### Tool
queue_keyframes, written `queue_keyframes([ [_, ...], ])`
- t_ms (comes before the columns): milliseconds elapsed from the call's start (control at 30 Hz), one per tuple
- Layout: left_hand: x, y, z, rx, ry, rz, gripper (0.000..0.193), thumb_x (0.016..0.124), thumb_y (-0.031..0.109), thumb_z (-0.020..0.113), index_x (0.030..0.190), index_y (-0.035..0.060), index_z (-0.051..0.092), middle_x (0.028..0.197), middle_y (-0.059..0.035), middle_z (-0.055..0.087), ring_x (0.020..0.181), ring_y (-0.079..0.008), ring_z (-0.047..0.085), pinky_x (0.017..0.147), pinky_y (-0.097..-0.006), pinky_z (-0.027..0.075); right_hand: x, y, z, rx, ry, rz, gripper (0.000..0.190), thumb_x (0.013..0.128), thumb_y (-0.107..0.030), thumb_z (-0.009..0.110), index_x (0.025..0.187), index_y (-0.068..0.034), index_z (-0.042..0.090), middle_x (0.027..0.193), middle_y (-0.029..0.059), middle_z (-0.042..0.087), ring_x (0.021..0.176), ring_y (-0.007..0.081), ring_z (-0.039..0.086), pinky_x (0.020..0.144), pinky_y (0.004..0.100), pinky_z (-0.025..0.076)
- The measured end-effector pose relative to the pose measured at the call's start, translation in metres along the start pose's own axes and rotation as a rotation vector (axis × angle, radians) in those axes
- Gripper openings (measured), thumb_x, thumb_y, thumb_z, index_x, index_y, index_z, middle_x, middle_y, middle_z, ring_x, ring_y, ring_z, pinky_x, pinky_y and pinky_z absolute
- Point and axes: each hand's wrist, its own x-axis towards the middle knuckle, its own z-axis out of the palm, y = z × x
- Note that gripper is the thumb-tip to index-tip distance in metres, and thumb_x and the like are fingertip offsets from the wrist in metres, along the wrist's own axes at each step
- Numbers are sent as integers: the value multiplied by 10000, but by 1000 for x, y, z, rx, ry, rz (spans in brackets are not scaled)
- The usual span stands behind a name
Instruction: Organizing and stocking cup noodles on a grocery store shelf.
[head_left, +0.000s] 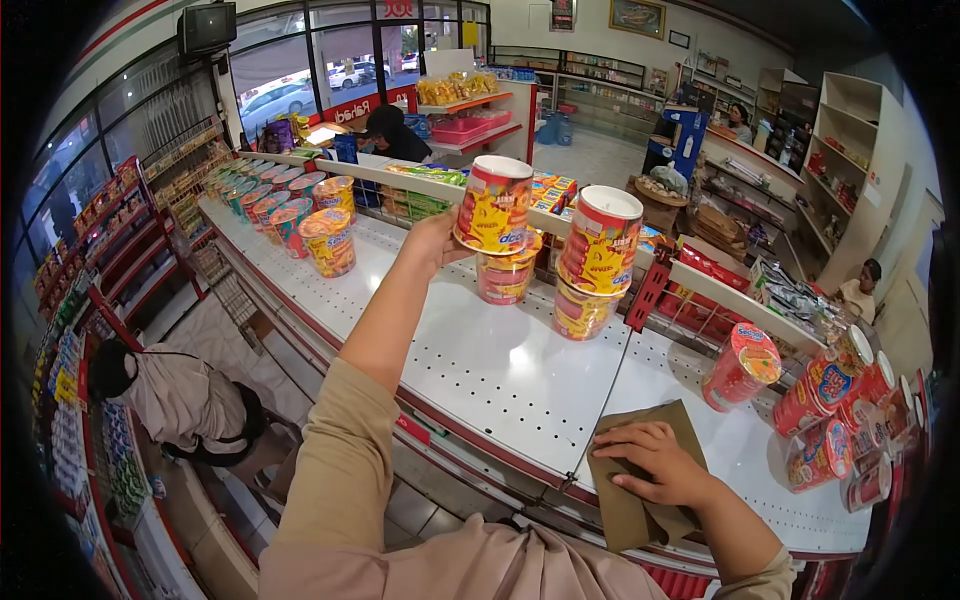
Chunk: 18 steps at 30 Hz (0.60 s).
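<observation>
My left hand (436, 241) grips an upside-down instant noodle cup (493, 206) by its side. This red and yellow cup sits over an upright noodle cup (505, 283) on the white perforated shelf (480, 367). To the right stands a second pair, an inverted cup (600, 240) on top of an upright cup (583, 313). My right hand (654, 463) lies palm down, fingers spread a little, on a brown cloth (626, 517). That cloth covers a seam in the shelf and hangs over its front edge.
Rows of noodle cups (289, 225) fill the shelf's left end. A lone red cup (741, 367) and stacked cups (817, 390) stand at the right. A red upright bracket (648, 292) rises behind the seam. One person (187, 401) is low in the left aisle; others are farther back.
</observation>
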Motion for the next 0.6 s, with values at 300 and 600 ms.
queue_keyframes([
  [300, 29, -19, -1, 840, 398, 476, 361, 1011, 274, 401, 1006, 2, 638, 971, -263, 656, 872, -423, 648, 774, -477, 528, -1, 2, 1, 12, 16, -4, 372, 889, -238, 645, 1253, -177, 595, 1361, -8, 544, 1236, 211, 486, 1051, 422, 273],
  [600, 52, -63, -8, 650, 430, 665, 375, 1013, 285, 376, 1009, 32, 653, 1000, -270, 642, 970, -413, 600, 830, -482, 460, -2, 4, 2, -7, 27, -37, 362, 895, -247, 632, 1247, -172, 592, 1356, -7, 543, 1237, 218, 480, 1051, 426, 272],
])
